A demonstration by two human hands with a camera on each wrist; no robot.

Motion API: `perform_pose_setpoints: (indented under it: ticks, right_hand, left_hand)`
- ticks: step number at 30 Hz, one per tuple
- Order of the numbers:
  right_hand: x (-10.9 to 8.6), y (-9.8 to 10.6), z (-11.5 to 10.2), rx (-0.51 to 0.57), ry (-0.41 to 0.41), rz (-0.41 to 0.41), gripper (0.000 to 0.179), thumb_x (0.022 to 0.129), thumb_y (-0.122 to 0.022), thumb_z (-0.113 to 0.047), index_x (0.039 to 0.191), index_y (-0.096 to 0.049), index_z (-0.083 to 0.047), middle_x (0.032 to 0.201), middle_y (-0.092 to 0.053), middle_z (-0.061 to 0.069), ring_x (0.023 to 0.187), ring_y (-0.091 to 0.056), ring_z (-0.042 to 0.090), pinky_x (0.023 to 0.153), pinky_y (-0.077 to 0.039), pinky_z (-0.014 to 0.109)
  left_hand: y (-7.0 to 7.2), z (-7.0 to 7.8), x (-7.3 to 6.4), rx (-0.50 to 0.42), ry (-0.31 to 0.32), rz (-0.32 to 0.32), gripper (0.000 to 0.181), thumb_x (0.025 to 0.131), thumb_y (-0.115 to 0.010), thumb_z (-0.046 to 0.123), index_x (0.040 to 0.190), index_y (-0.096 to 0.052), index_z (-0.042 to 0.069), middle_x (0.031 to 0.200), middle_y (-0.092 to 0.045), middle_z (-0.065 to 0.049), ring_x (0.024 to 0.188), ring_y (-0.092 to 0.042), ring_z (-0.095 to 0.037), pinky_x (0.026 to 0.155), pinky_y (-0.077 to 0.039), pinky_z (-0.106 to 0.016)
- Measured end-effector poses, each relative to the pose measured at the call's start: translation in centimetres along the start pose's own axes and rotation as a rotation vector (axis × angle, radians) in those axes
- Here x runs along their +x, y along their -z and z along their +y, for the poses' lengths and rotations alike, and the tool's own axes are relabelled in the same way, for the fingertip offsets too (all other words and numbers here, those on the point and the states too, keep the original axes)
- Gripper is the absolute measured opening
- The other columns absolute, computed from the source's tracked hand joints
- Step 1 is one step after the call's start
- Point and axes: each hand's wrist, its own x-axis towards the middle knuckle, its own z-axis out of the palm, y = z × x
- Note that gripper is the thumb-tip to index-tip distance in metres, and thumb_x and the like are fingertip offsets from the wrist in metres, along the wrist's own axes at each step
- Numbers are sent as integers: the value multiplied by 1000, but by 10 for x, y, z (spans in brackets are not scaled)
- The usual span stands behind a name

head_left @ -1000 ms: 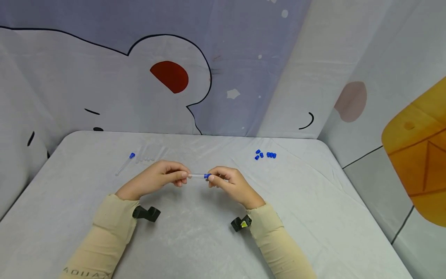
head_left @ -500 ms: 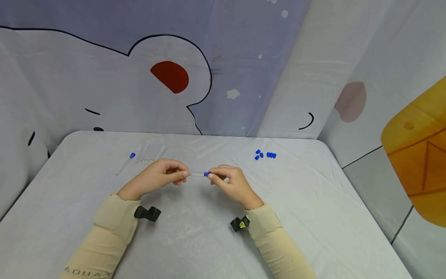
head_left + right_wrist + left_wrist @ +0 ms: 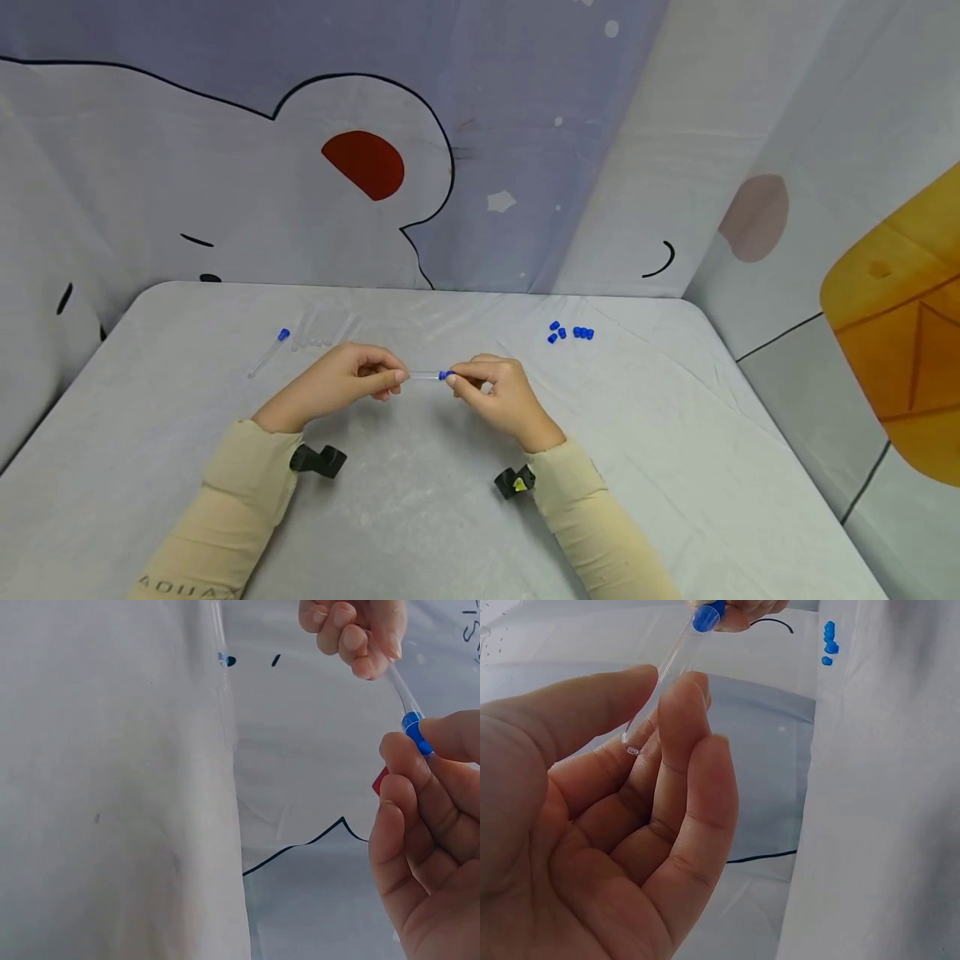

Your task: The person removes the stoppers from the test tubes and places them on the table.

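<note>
Between both hands, above the middle of the table, a clear test tube (image 3: 425, 376) lies roughly level in the head view. My left hand (image 3: 345, 380) pinches its rounded closed end between thumb and fingers. At the other end, a blue cap (image 3: 415, 731) sits on the tube's mouth, pinched by the thumb and fingers of my right hand (image 3: 506, 396). The left wrist view shows the tube (image 3: 671, 671) running from the left fingers up to the cap (image 3: 706, 616). Part of the cap is hidden by the right fingers.
A capped tube (image 3: 268, 353) lies on the white-covered table (image 3: 420, 517) at the left. Several clear uncapped tubes (image 3: 324, 328) lie beside it, partly behind the left hand. Loose blue caps (image 3: 582, 332) lie in two small groups at the back right.
The tube and both hands have risen slightly. The right fingers have shifted a little on the cap, and the left hand keeps its pinch on the tube.
</note>
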Motion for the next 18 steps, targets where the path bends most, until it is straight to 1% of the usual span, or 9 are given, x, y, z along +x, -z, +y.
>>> perform_pose_setpoints:
  ticks: [4,9,13,18]
  right_hand:
    - [0,-1,0,-20,-14,2,9,93,-72,-5,96,-80,-2,76,-70,0,67,-59,9,61,-49,23]
    - [0,-1,1,-12,-19,-6,9,93,-72,-5,96,-80,-1,76,-70,3,67,-60,11,61,-50,24]
    - [0,1,1,13,-34,-54,11,95,-69,-6,98,-79,-1,78,-70,3,70,-61,12,63,-50,25]
    - [1,3,0,36,-58,-113,12,98,-67,-9,99,-77,-2,83,-70,1,76,-63,11,69,-53,27]
  left_hand:
    - [-1,-2,0,8,7,3,19,101,-65,20,106,-74,4,89,-72,-12,79,-67,-16,78,-56,-38]
    - [-1,-4,1,10,16,-3,21,102,-65,21,107,-74,3,91,-72,-13,80,-68,-17,79,-56,-40]
    - [0,-4,2,-13,22,-16,23,102,-64,22,107,-74,2,90,-71,-13,80,-68,-20,79,-57,-37]
    - [1,-5,2,-43,12,-27,22,103,-63,22,104,-74,2,87,-70,-7,80,-68,-20,77,-58,-33]
